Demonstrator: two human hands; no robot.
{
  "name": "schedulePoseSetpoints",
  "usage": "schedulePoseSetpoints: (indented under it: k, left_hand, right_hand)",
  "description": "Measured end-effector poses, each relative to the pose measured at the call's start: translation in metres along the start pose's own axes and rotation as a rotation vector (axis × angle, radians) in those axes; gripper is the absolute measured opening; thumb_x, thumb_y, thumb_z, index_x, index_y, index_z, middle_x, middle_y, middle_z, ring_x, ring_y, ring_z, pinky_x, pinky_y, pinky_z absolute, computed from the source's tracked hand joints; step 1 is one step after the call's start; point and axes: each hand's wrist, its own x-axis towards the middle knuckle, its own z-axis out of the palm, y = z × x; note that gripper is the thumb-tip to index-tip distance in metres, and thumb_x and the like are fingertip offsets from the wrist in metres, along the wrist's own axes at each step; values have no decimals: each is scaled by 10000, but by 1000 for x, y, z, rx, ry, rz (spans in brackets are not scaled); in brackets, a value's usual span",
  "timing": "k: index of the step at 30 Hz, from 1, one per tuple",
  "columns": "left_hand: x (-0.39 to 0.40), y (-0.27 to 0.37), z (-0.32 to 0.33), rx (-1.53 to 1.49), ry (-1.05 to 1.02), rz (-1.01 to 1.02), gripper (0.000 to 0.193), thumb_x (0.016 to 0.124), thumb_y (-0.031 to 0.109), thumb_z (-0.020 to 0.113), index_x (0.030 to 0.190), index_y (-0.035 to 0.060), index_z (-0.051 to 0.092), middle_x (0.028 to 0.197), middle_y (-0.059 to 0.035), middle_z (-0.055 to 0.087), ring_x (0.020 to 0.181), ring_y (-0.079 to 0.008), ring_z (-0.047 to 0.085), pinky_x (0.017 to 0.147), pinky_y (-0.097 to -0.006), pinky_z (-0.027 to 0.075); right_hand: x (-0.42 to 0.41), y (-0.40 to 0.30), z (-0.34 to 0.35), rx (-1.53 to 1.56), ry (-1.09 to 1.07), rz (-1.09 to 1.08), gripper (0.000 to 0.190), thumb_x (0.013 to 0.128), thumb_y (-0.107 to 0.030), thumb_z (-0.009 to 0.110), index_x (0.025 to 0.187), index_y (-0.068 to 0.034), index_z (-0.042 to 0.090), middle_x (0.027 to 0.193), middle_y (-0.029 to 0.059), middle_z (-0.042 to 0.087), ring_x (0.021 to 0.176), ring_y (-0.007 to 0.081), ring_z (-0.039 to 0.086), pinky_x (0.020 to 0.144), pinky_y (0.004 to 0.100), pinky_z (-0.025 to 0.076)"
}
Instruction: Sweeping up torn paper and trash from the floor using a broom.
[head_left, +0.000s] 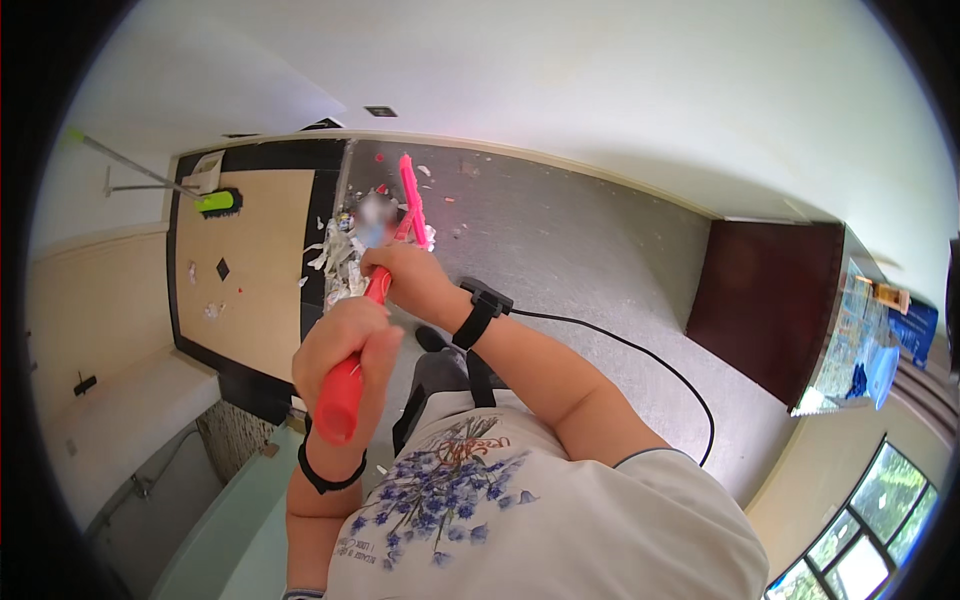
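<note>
My left hand (345, 352) is wrapped around the near end of a thick red handle (341, 409). Farther down the same handle, my right hand (416, 281) grips it too. At its far end is a bright pink broom head (412, 202), low over the grey floor. Left of the broom head lies a heap of litter (341, 255), mostly crumpled white paper scraps, partly blurred. A few small bits are scattered around and beyond the head. A black strap with a small device (484, 307) sits on my right wrist; a black band (330, 480) is on my left.
A green broom (217, 201) stands at the left beside a pale dustpan (206, 172), on beige tile (255, 247) bordered in black. To the right is a dark red cabinet (765, 307) with items on top. A black cable (637, 349) runs from my right wrist device.
</note>
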Motion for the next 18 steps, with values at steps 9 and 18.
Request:
schedulePoseSetpoints:
  k: [9, 18]
  left_hand:
    - [-9, -29, -12, -295, 349, -90, 246, 923, 115, 459, 694, 32, 421, 633, -57, 451, 604, -167, 459, 774, -397, 434]
    - [-6, -115, -7, -552, 658, -225, 222, 944, 96, 434, 735, 22, 441, 648, -49, 480, 624, -148, 489, 771, -352, 457]
  right_hand:
    - [17, 17, 8, -192, -41, -67, 177, 704, -55, 615, 871, -105, 583, 831, 102, 609, 836, 308, 600, 676, 401, 467]
    - [51, 63, 29, -434, -207, 38, 106, 708, -38, 573, 801, -84, 595, 777, 115, 617, 789, 321, 610, 648, 429, 470]
